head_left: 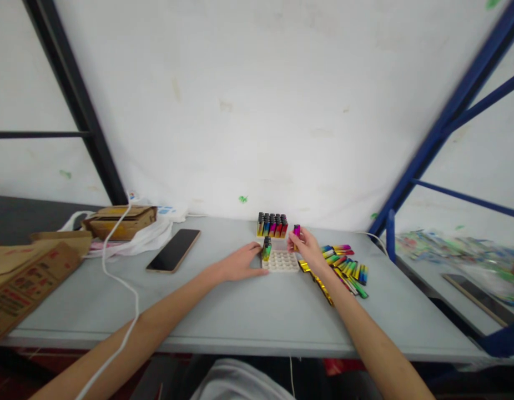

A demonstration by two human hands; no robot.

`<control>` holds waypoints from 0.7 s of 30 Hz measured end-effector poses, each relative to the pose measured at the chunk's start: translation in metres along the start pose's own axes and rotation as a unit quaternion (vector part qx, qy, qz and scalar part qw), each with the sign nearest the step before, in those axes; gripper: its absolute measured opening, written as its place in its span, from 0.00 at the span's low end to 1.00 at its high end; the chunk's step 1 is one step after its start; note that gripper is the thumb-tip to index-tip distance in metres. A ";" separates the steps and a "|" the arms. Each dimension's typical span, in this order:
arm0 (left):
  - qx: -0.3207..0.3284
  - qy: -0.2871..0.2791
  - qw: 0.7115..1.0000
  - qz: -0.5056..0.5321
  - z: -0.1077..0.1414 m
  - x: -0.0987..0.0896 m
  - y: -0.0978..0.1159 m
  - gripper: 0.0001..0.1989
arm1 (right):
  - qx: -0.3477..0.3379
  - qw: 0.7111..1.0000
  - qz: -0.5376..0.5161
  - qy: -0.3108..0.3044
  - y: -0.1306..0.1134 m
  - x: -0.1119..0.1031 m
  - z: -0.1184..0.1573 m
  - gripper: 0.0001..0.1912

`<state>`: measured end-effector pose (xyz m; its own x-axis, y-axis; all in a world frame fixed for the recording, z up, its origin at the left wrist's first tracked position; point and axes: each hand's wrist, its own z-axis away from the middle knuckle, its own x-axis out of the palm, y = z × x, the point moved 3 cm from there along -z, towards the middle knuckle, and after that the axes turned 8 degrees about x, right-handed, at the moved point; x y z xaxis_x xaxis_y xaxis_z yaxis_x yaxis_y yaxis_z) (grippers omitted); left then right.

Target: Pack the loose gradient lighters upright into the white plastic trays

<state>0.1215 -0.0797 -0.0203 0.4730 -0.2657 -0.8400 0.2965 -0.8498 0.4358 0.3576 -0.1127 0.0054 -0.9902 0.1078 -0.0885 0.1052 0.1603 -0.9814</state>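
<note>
pinching a purple lighter (297,229) near upright in your right hand (307,244), above the right rear part of the white socket tray (282,261). good handling, as judged from here: hold it plumb, pinch light, lower end square to the sockets; a lean could knock a neighbour. check which end is up; too small to tell from this view. your left hand (241,263) is best used as a brace at the tray's left edge, fingertips clear of the few standing lighters (267,249).

position: purple lighter between right thumb and fingers, upper end poking above the grip, lower part hidden. right grip narrow, on that lighter. left grip wide, thumb by the tray's near left corner; can't tell how hard it presses. tray sits toward the rear edge of the tabletop (232,316), filled block of lighters (272,224) behind it, loose lighters (346,268) off its right edge, partly under your right forearm.
</note>
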 end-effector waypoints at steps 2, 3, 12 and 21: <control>0.003 -0.001 1.000 0.000 0.000 0.000 0.000 0.33 | 0.015 0.999 -0.034 -0.026 0.001 0.010 0.002 0.29; 0.004 -0.001 1.000 0.000 0.001 0.000 0.001 0.33 | 0.018 0.998 -0.053 -0.036 0.002 0.015 0.003 0.28; 0.001 0.002 1.000 0.002 0.001 0.001 0.001 0.33 | 0.085 0.996 -0.037 -0.002 0.010 0.023 0.005 0.35; 0.004 0.024 1.000 0.012 0.001 0.002 0.003 0.32 | -0.027 0.992 0.101 0.071 0.013 0.018 0.003 0.29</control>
<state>0.1227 -0.0828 -0.0210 0.5193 -0.2646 -0.8126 0.2777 -0.8470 0.4533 0.3406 -0.1121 -0.0092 -0.9258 0.2804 -0.2534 0.3084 0.1729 -0.9354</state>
